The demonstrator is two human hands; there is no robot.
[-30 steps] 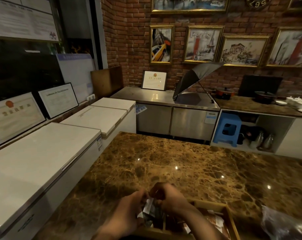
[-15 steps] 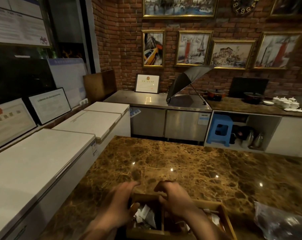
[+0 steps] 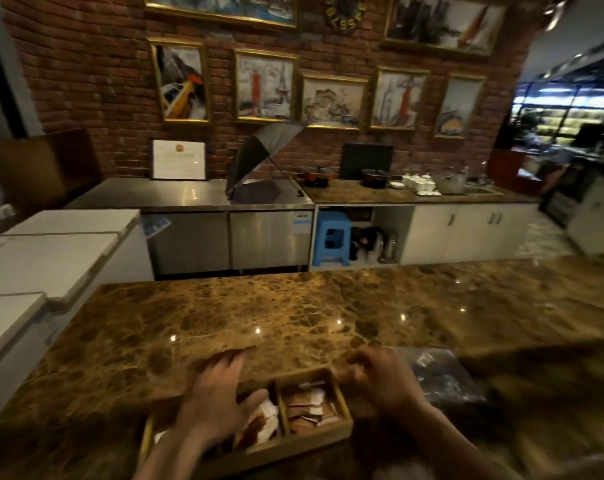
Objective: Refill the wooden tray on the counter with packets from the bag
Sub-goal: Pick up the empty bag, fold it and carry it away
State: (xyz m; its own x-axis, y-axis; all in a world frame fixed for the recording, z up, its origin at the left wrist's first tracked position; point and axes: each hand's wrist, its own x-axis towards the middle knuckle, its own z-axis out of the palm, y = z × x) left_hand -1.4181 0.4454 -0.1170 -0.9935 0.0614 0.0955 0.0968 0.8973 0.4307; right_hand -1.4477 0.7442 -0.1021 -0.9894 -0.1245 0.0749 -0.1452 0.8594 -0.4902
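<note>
A wooden tray (image 3: 314, 434) with packets (image 3: 307, 407) in its compartments sits at the near edge of the marble counter (image 3: 293, 313). The left hand (image 3: 214, 400) lies over the tray's left part, fingers spread and holding nothing, while the right hand (image 3: 380, 379) — which was over the tray half a second ago — has moved off to the tray's right, loosely curled and empty. It now hovers beside the clear plastic bag (image 3: 442, 379) just right of the tray — probably reaching for more packets.

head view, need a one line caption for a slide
Left hand rests spread over the wooden tray of packets; right hand hovers loosely curled beside the bag.
</note>
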